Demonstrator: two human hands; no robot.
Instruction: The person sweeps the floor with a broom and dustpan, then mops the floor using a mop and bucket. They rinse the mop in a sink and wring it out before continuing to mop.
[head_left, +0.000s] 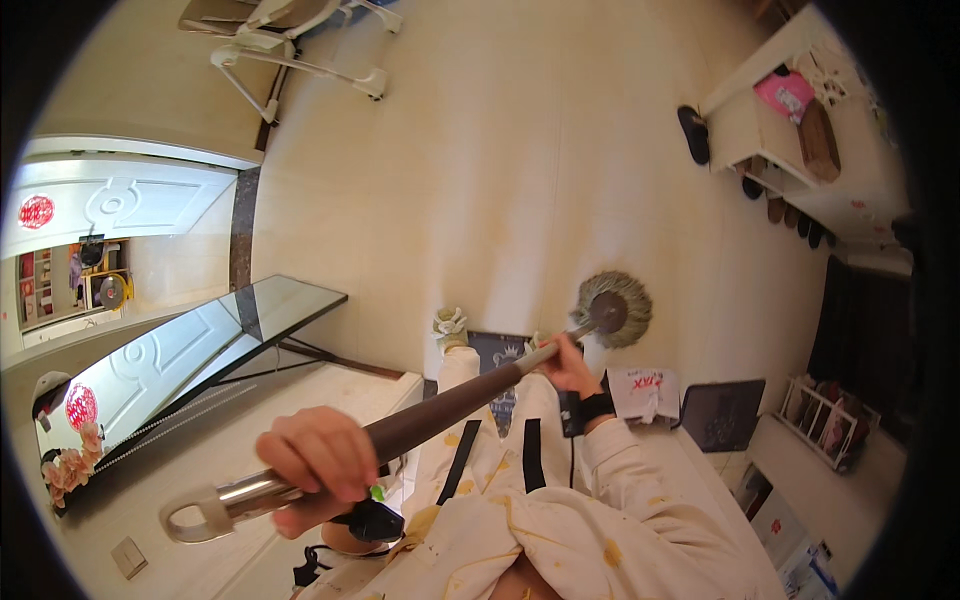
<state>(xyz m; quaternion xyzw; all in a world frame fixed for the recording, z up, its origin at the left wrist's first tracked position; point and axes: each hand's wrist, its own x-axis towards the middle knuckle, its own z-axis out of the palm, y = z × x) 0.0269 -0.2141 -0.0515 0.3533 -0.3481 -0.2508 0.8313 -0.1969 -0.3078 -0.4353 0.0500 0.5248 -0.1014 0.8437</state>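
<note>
A round-headed mop with grey-green strands (636, 307) rests on the pale floor, its long handle (450, 406) slanting up toward the lower left. Near the top of the handle, beside the metal section and the loop end, my left hand (322, 465) is closed around it. Lower down, close to the mop head, my right hand (566, 365) grips the thinner grey part of the pole. Black straps are on both wrists. My slippered feet stand on the floor by a dark mat (499, 360) with a printed crown.
A tall leaning mirror (202, 345) stands at left, near an open white door (127, 202). A wheeled white chair frame (300, 64) is at upper left. White shoe cabinet (780, 150) with shoes, a lone black slipper (694, 135), a white bag (643, 390) and a dark panel (721, 416) lie right.
</note>
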